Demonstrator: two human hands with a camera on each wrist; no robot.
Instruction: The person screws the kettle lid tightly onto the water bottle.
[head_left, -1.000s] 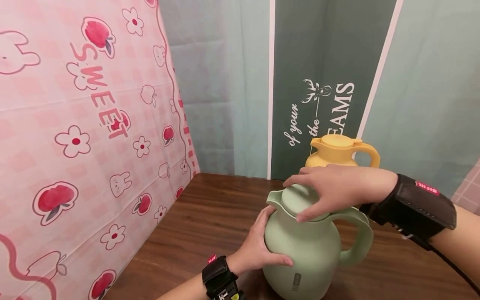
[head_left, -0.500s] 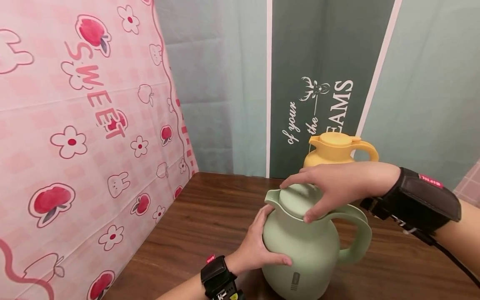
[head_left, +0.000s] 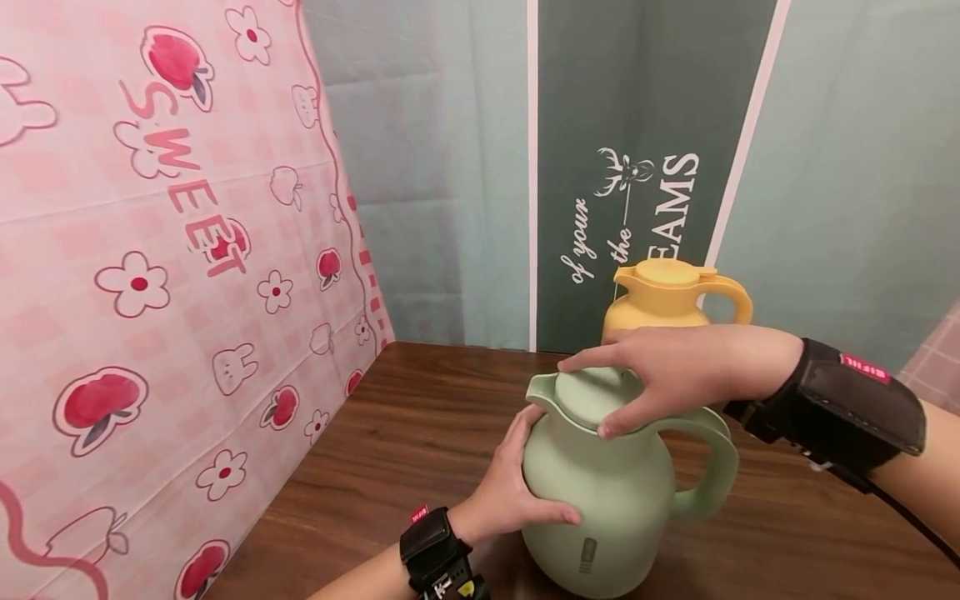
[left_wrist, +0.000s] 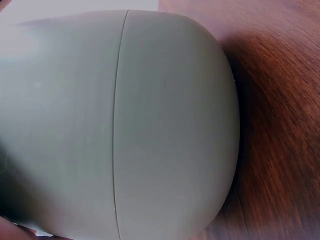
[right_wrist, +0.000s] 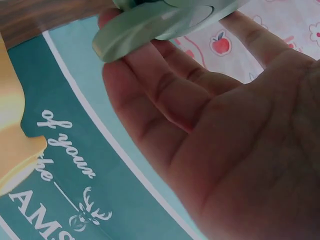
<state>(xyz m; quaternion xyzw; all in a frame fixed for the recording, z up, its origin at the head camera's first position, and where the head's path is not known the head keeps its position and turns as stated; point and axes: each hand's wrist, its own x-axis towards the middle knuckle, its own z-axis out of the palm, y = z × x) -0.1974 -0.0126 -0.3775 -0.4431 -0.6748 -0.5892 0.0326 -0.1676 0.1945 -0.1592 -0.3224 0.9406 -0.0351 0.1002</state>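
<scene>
A pale green thermos jug [head_left: 618, 492] stands upright on the wooden table, its spout to the left and its handle to the right. My left hand [head_left: 506, 492] grips the body from the left, thumb across the front and fingers around the far side. From above, my right hand [head_left: 667, 367] holds the jug's round lid [head_left: 588, 396], with the thumb at its near edge and the fingers at its far edge. The right wrist view shows fingertips against the rim of this lid [right_wrist: 125, 35]. The jug's lower body [left_wrist: 170, 125] fills much of the left wrist view.
Behind the green jug is a yellow jug [head_left: 660, 292], partly hidden by my right hand. A pink printed cloth [head_left: 187, 333] hangs along the left side, and a blue-green curtain [head_left: 420, 208] along the back. The brown table [head_left: 390, 433] lies between them.
The head view has drifted slightly, so the scene sits a little further left and higher. Both hands keep their places on the jug and lid; the right thumb shifts only slightly.
</scene>
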